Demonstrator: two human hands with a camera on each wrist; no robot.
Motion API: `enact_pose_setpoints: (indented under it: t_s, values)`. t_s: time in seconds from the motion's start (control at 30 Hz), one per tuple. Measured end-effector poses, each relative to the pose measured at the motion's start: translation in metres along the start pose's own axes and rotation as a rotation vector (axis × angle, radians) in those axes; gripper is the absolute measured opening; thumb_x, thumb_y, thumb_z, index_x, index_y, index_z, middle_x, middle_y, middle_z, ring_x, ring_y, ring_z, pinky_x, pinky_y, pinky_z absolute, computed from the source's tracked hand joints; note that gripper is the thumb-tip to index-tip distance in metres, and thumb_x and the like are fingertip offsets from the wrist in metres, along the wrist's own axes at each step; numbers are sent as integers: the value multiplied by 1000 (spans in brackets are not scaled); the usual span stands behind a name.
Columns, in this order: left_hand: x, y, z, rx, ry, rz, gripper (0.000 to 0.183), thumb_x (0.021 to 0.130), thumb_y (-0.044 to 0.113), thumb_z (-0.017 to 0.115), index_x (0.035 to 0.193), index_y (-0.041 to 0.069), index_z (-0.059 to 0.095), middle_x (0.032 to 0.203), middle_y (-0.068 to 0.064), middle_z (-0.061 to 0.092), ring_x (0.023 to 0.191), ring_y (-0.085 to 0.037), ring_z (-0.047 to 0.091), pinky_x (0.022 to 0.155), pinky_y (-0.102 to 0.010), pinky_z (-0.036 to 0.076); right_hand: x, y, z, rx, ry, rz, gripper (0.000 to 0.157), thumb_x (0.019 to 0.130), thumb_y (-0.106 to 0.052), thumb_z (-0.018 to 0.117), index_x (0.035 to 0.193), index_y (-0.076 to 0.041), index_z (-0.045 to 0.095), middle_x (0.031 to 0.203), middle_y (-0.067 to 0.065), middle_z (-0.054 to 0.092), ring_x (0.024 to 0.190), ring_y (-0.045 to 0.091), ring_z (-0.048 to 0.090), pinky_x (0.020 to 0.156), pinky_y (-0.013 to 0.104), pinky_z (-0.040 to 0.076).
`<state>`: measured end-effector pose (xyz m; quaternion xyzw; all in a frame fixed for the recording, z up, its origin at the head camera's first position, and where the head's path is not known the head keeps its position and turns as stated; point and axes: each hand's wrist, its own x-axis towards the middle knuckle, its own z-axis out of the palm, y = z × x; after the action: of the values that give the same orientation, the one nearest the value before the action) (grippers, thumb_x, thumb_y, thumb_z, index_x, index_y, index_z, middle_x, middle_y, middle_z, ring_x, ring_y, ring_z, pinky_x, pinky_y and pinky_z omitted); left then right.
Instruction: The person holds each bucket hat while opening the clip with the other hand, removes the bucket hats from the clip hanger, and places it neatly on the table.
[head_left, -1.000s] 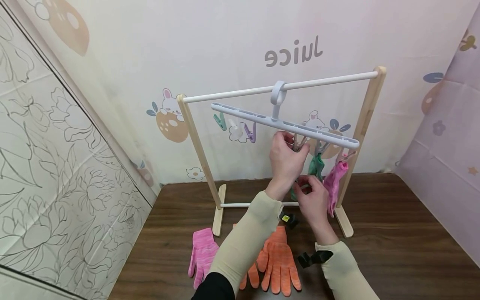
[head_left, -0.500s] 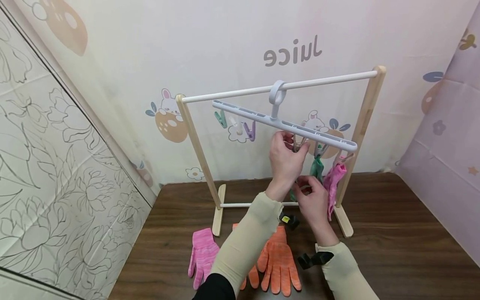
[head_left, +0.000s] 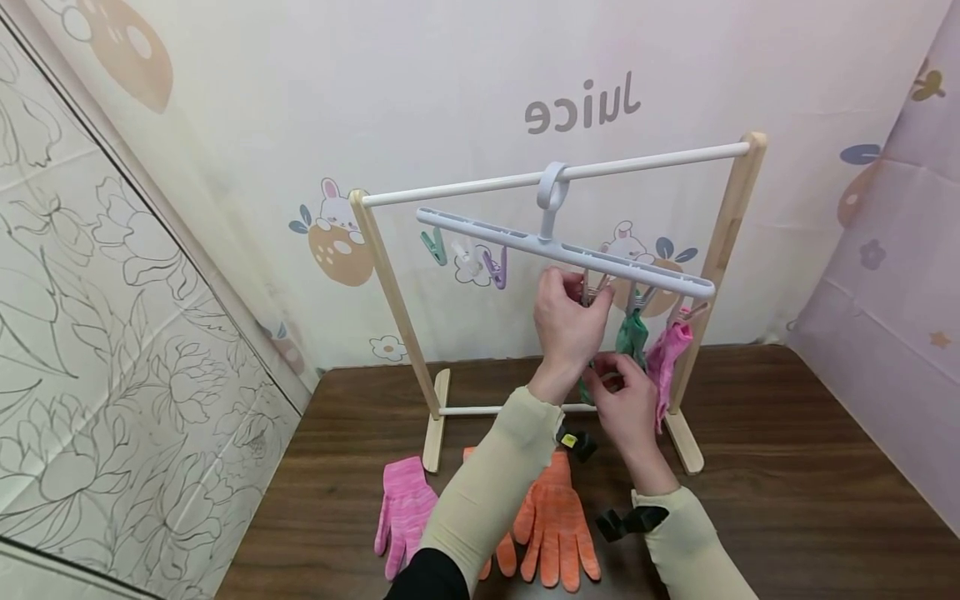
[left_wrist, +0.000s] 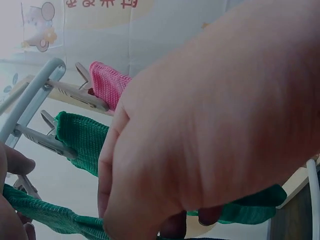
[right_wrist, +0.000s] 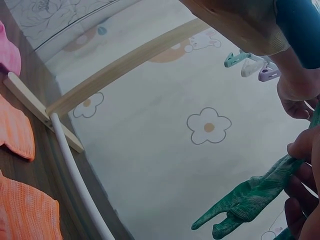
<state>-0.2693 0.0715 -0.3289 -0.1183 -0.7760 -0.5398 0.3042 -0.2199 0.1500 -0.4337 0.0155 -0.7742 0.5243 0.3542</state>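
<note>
My left hand [head_left: 572, 321] is raised under the right half of the pale blue hanger [head_left: 525, 242], pinching a grey clothespin [left_wrist: 26, 186] that hangs from it. Just below, my right hand [head_left: 624, 400] holds a green glove [right_wrist: 260, 192] between thumb and fingers. Its fingers dangle downward, and its upper end reaches the left hand in the left wrist view. Whether the clothespin bites the glove is hidden by the fingers. Beside it, a second green glove [left_wrist: 82, 142] and a pink glove [head_left: 670, 358] each hang from their own clothespin.
A wooden rack [head_left: 385, 283] with a white top rod [head_left: 652, 167] bears the hanger. Green, white and purple clothespins [head_left: 496, 268] hang at its left. On the brown table [head_left: 330, 475] lie a pink glove [head_left: 405, 508] and orange gloves [head_left: 557, 521], partly under the left forearm.
Both hands keep nearly the same place and hold. The hanger sways slightly, and the hanging gloves shift a little with it.
</note>
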Motion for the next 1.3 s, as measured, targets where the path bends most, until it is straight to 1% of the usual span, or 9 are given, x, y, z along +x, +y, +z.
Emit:
enact_pose_setpoints:
  t_s: [0.23, 0.4, 0.47, 0.63, 0.77, 0.87, 1.03, 1.2, 1.3]
  values:
    - [-1, 1, 2, 5, 21, 17, 26, 87, 25, 78, 99, 11, 60, 93, -3, 59, 79, -10, 56, 66, -13, 39, 0, 1, -1, 25, -17, 28, 13, 83, -1, 75, 96, 0, 71, 88, 14, 70, 71, -8, 55, 66, 6, 47]
    - [-2, 1, 2, -26, 18, 45, 23, 88, 21, 78, 99, 9, 62, 93, -4, 62, 79, -11, 61, 68, -12, 42, -2, 3, -2, 42, -35, 84, 14, 86, -3, 75, 98, 1, 70, 89, 11, 68, 73, -7, 56, 67, 6, 46]
    - [-1, 2, 2, -38, 14, 50, 23, 88, 22, 78, 99, 8, 63, 94, -5, 62, 80, -11, 62, 68, -11, 44, -2, 4, -2, 44, -35, 93, 15, 86, -4, 76, 98, 1, 71, 90, 11, 68, 72, -7, 56, 66, 6, 46]
    - [-1, 1, 1, -63, 14, 50, 23, 89, 25, 78, 98, 9, 64, 95, -6, 64, 80, -11, 64, 68, -11, 47, -4, 5, -3, 27, -31, 70, 16, 85, -6, 78, 98, 0, 71, 88, 12, 69, 71, -9, 56, 65, 6, 45]
    - [0, 1, 0, -66, 21, 62, 23, 88, 25, 79, 96, 9, 65, 93, -6, 65, 79, -11, 65, 67, -11, 46, -6, 7, -5, 3, -14, 51, 16, 83, -7, 80, 95, -1, 72, 88, 14, 70, 71, -12, 55, 65, 6, 45]
    - [0, 2, -1, -65, 22, 71, 22, 88, 24, 79, 95, 9, 65, 93, -6, 64, 78, -12, 65, 67, -11, 46, -8, 8, -6, -6, -7, 52, 16, 82, -6, 80, 95, -1, 72, 88, 15, 71, 72, -13, 55, 66, 5, 45]
    - [-1, 2, -1, -61, 21, 76, 21, 89, 25, 78, 94, 9, 66, 92, -6, 64, 78, -13, 65, 68, -11, 46, -11, 13, -9, -27, -33, 68, 12, 85, -7, 77, 96, -2, 73, 89, 15, 72, 71, -9, 55, 66, 5, 45]
    - [-1, 2, 2, -59, 27, 87, 20, 89, 24, 78, 94, 9, 66, 93, -6, 66, 78, -12, 66, 69, -12, 48, -12, 15, -14, -17, -64, 68, 8, 89, -8, 75, 96, -4, 74, 89, 14, 71, 72, -6, 55, 67, 8, 44]
    - [-2, 0, 3, -59, 29, 77, 22, 88, 25, 79, 96, 9, 67, 94, -5, 67, 80, -10, 66, 72, -12, 48, -12, 16, -17, -24, -72, 65, 8, 89, -7, 75, 96, -6, 74, 89, 11, 71, 73, -5, 55, 66, 10, 44]
